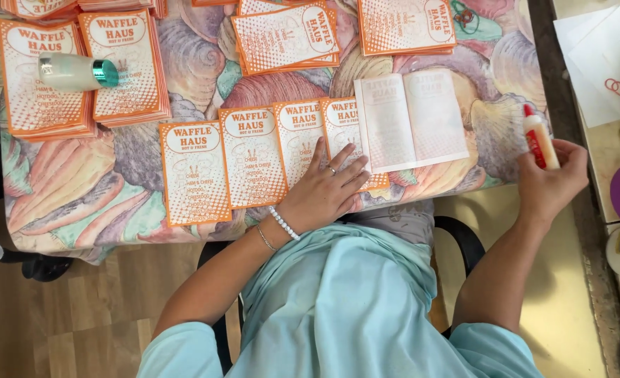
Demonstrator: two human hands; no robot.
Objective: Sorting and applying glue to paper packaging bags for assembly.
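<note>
two hands at work: your left hand (327, 187) lies spread flat on orange paper sleeves (303, 143), your right hand (549, 183) grips a glue stick (540, 137) upright.

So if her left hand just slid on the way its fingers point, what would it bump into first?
Probably the open white leaflet. The left hand lies flat on the orange cards, fingers aimed up and right, with the leaflet's edge just beyond the fingertips.

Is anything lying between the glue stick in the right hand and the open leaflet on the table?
Nothing visible does. The right hand holds the glue stick just right of the open leaflet, with only bare tablecloth between them. The left hand rests on the orange leaflets, off to the other side.
</note>
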